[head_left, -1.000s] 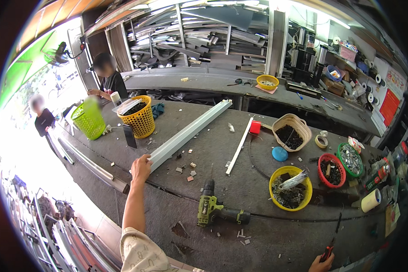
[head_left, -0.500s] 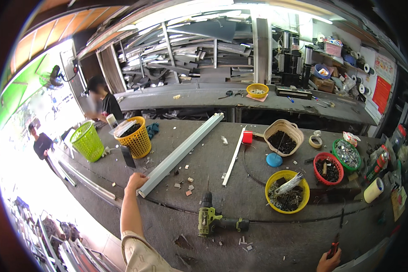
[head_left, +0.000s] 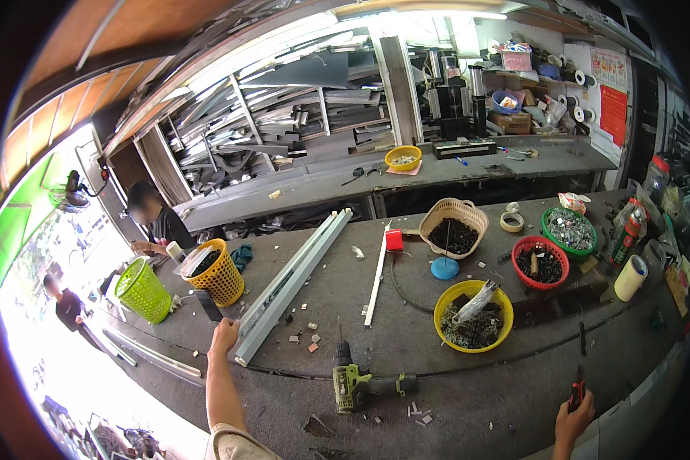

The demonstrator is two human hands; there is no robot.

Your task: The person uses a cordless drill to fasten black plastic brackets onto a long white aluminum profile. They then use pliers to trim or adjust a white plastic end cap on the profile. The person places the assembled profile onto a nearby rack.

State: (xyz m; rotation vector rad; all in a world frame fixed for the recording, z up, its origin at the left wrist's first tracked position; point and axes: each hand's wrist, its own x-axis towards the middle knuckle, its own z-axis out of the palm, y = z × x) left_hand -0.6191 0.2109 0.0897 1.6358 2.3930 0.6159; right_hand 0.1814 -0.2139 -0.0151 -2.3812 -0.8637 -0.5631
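Observation:
A long pale grey metal profile (head_left: pixel 303 280) lies slantwise across the dark workbench, its channelled side partly showing. My left hand (head_left: pixel 224 336) has its fingers curled at the near left edge of this profile. Low on the right, my right hand (head_left: pixel 574 414) is closed around red-handled pliers (head_left: pixel 577 392), their dark jaws pointing away from me. Between my hands lies a green and black cordless drill (head_left: pixel 349 382), its bit pointing away. A thin white strip (head_left: pixel 378 280) rests beyond the drill. Just past my left hand is a flat black block (head_left: pixel 208 305).
Yellow (head_left: pixel 507 335), red (head_left: pixel 561 285), green (head_left: pixel 593 253) and beige (head_left: pixel 480 222) baskets of small parts stand on the right. A lime basket (head_left: pixel 147 295) and an orange basket (head_left: pixel 226 280) stand at left. Two people are beyond the bench's left side. Scraps lie about the drill.
The profile has turned, so more of its channelled side shows. My right hand has come further into view with the pliers. The whole view has shifted and tilted.

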